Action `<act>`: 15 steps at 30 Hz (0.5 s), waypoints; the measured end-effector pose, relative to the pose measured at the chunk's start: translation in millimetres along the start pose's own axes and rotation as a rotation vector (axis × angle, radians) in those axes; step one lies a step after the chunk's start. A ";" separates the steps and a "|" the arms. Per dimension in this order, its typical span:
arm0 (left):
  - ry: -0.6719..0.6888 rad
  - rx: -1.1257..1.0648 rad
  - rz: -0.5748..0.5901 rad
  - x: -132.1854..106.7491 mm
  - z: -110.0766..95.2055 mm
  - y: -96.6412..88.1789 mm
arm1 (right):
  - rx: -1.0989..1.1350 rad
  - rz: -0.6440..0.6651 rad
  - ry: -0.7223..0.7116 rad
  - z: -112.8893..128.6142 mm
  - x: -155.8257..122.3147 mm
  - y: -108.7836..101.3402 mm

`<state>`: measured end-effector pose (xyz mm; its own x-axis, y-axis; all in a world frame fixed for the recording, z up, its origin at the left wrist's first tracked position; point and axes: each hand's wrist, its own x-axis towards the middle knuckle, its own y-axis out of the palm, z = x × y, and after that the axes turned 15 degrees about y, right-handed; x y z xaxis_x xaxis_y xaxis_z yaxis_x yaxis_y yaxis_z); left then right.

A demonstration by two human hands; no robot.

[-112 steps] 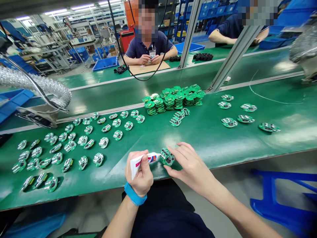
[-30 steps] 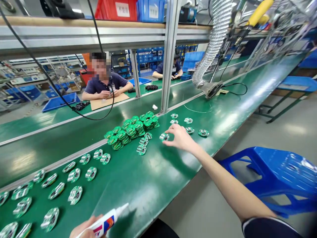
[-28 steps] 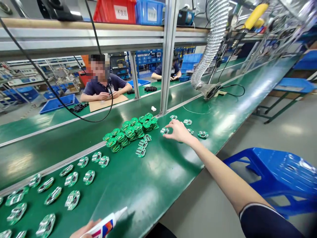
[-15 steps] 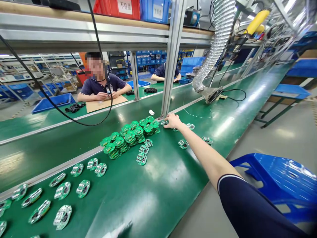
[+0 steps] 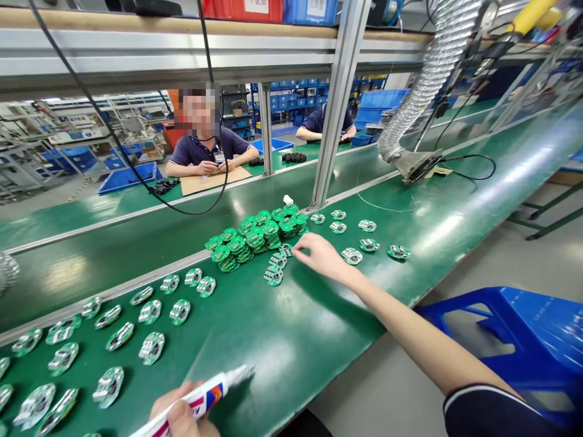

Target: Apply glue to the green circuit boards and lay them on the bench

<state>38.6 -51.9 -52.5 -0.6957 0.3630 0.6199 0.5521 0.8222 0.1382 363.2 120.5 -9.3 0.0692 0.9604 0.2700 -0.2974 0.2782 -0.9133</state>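
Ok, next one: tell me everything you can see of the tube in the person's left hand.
The white squeeze tube sits at the bottom edge of the view, tilted, with its tapered white nozzle pointing up and to the right above the green bench mat. Its body looks like soft plastic, with a red, blue and orange printed label too small to read. The left hand wraps its lower part, and the frame cuts off its far end. Whether the nozzle is capped cannot be told.

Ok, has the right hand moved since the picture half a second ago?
Yes, the right hand has drawn back toward the person, away from the metal post, and is now beside the circuit board pile.
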 end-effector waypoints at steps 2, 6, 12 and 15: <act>0.008 -0.020 -0.008 -0.2 -9.5 3.6 | 0.040 0.030 -0.066 27.6 -22.8 12.6; 0.005 -0.095 -0.056 -1.6 -10.8 0.7 | 0.050 0.056 -0.083 57.6 -38.0 31.0; -0.023 -0.077 0.095 -5.8 -2.8 -12.2 | 0.078 0.090 -0.085 63.2 -45.7 35.8; -0.044 -0.078 0.143 -6.8 -5.7 -15.4 | 0.131 0.116 -0.110 66.3 -70.7 33.4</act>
<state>37.5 -69.6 -54.4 -0.6264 0.4940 0.6030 0.6796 0.7250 0.1120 285.2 60.7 -38.7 -0.0754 0.9762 0.2033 -0.4188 0.1540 -0.8949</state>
